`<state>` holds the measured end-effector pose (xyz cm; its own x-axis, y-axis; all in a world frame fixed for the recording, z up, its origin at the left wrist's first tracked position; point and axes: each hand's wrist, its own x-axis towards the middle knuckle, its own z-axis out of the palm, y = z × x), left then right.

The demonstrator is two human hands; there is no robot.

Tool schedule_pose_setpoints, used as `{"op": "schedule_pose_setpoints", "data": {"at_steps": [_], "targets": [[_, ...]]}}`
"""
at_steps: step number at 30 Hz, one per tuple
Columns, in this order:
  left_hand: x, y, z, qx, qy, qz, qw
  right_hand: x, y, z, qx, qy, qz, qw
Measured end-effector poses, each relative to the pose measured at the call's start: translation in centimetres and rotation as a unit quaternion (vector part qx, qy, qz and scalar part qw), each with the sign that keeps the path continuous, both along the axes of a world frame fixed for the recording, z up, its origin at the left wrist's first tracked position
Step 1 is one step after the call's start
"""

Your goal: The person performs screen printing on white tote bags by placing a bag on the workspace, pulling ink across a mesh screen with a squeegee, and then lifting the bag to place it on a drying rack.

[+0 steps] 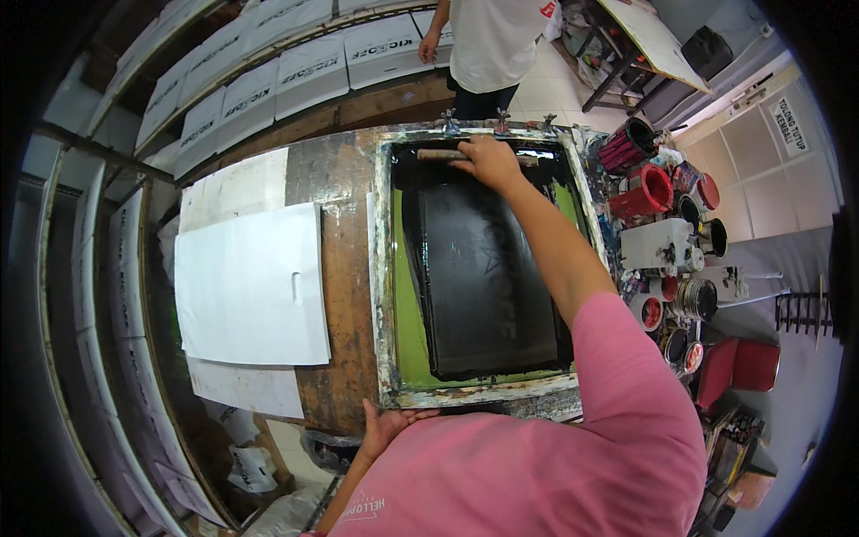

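A screen-printing frame (385,268) with a worn, paint-stained wooden rim lies flat on the table. Black ink covers most of its green mesh (413,345). My right hand (492,163) reaches across to the far end and is closed around a wooden-handled squeegee (435,155), which lies crosswise in the dark ink. Its blade is hidden. At the near left corner, my left hand (386,426) rests beside the frame's front edge, thumb raised and fingers stretched out along it, holding nothing.
White bags (250,286) lie stacked on the table's left. Hinge clamps (502,123) line the frame's far edge. Ink tubs, including a red bucket (646,190), crowd the right. Another person (492,45) stands beyond the table. Racks of printed white bags (309,76) stand behind and left.
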<state>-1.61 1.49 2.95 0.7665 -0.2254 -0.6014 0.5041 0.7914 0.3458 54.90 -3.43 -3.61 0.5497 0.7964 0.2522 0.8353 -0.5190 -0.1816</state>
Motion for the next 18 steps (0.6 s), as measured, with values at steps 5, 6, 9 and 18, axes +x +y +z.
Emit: {"op": "schedule_pose_setpoints", "data": {"at_steps": [5, 6, 9, 18], "targets": [[0.8, -0.3, 0.9, 0.011, -0.001, 0.002, 1.0, 0.6, 0.7, 3.2, -0.04, 0.064, 0.06, 0.995], [1.0, -0.4, 1.3, 0.023, -0.003, 0.001, 1.0, 0.1, 0.7, 3.3, -0.011, 0.048, 0.067, 0.997], [0.3, 0.0, 0.2, -0.006, -0.017, -0.008, 1.0, -2.0, 1.0, 2.1, 0.001, 0.024, 0.08, 0.997], [-0.7, -0.6, -0.8, -0.004, -0.005, 0.029, 1.0, -2.3, 1.7, 2.3, -0.028, 0.018, 0.049, 0.998]]}}
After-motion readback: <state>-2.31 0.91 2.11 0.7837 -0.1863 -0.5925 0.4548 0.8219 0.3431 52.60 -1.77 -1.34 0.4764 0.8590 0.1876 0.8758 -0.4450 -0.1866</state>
